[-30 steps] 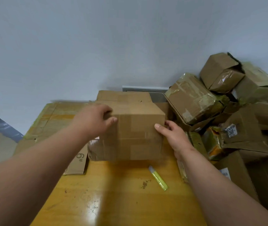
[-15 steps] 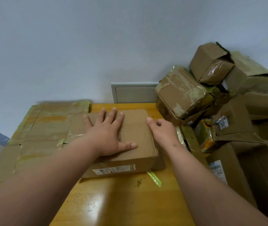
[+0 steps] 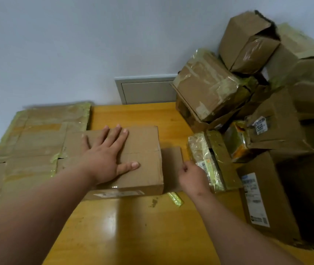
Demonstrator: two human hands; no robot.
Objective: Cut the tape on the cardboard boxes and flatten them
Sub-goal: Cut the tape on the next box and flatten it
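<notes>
Now the left hand (image 3: 104, 159) presses flat on the brown, half-collapsed box (image 3: 144, 165).

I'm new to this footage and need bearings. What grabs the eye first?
The left hand pressed flat, fingers spread, on a squashed cardboard box at the middle of the wooden table. To the right, a tumbled pile of taped boxes climbs the wall; flattened cardboard lies on the left.

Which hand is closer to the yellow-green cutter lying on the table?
Right. The right hand hangs just above the cutter; the left hand presses flat on the box, farther left.
</notes>
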